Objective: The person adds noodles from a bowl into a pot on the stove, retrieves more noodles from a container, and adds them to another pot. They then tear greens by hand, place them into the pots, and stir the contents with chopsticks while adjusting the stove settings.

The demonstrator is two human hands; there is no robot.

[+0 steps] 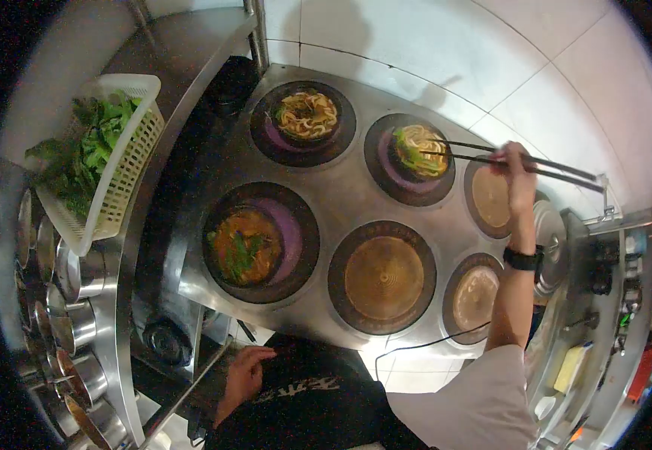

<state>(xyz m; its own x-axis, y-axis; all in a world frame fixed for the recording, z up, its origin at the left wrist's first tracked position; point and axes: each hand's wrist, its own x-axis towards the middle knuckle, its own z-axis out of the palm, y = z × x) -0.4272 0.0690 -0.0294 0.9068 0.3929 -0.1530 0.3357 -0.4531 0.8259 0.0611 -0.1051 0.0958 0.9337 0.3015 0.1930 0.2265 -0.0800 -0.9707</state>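
Observation:
My right hand (517,176) is closed around a pair of long dark chopsticks (467,144) above the back right of the cooktop. Their tips reach into a bowl of noodles (422,150) with green vegetables, sitting on a round burner. My left hand (245,373) hangs beside the black apron (307,390), holding nothing I can see, its fingers loosely bent and apart. Nearest it on the cooktop is a bowl of brownish-red soup (245,246) topped with greens. Another noodle bowl (307,115) stands on the back left burner.
Bare round burner plates (384,277) lie at front centre and right (476,294). A white basket of leafy greens (120,161) stands on the left shelf, above several metal pots (82,326). A lidded pot (549,244) is beside my right arm. A black cable (416,347) crosses the front edge.

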